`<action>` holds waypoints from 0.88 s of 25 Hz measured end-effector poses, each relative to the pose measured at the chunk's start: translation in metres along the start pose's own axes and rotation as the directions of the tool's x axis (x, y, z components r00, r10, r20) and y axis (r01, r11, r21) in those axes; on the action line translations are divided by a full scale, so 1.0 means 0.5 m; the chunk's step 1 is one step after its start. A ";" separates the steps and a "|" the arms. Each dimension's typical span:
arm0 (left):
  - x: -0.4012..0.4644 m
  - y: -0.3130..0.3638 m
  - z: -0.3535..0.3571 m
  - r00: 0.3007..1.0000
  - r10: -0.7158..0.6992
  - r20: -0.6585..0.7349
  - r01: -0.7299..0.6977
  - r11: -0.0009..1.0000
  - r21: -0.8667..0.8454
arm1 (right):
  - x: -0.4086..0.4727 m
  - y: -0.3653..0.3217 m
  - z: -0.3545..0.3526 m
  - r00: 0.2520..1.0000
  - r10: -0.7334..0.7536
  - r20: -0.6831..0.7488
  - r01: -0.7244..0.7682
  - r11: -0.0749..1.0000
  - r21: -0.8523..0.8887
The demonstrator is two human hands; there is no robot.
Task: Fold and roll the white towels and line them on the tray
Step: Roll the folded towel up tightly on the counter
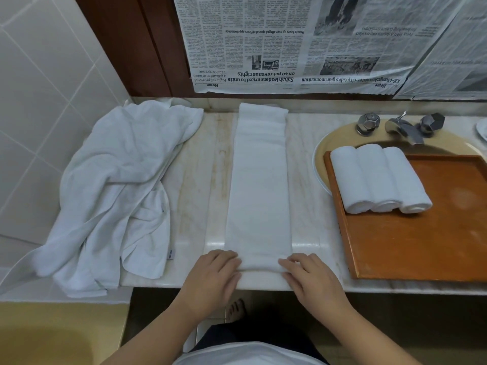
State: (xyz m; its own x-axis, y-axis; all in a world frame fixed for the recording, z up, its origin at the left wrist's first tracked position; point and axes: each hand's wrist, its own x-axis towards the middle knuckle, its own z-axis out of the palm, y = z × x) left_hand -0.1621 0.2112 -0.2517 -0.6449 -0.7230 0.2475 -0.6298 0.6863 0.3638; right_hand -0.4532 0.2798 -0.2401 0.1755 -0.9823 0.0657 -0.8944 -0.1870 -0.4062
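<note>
A white towel (259, 185), folded into a long narrow strip, lies lengthwise on the marble counter (195, 180). Its near end is turned up into a small lip at the counter's front edge. My left hand (213, 275) grips the left corner of that lip and my right hand (308, 277) grips the right corner, fingers curled over the top. Three rolled white towels (379, 180) lie side by side at the far left of the orange-brown tray (421, 246), which sits to the right over the sink.
A heap of unfolded white towels (118, 193) covers the counter's left part and hangs over its edge. A metal tap with two knobs (403, 127) stands behind the tray. Newspaper sheets (290, 43) cover the wall behind.
</note>
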 end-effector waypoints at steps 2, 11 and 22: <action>0.008 -0.007 -0.005 0.998 -0.062 -0.005 0.062 0.997 -0.053 | 0.011 0.003 0.005 1.000 0.021 0.000 -0.021 1.000 0.022; 0.057 -0.017 -0.026 0.940 -0.314 0.134 0.341 0.880 -0.331 | 0.058 0.025 -0.027 0.967 0.148 0.209 -0.185 0.968 0.170; 0.049 0.044 0.039 1.000 0.011 0.002 -0.011 0.999 0.052 | 0.038 -0.045 0.015 0.991 -0.128 0.029 0.130 0.986 -0.102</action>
State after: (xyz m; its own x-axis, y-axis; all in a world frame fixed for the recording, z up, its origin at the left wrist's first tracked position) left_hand -0.2000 0.2103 -0.2552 -0.6524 -0.7155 0.2497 -0.6447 0.6972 0.3135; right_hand -0.4266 0.2654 -0.2363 0.3006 -0.9494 0.0907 -0.9011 -0.3139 -0.2991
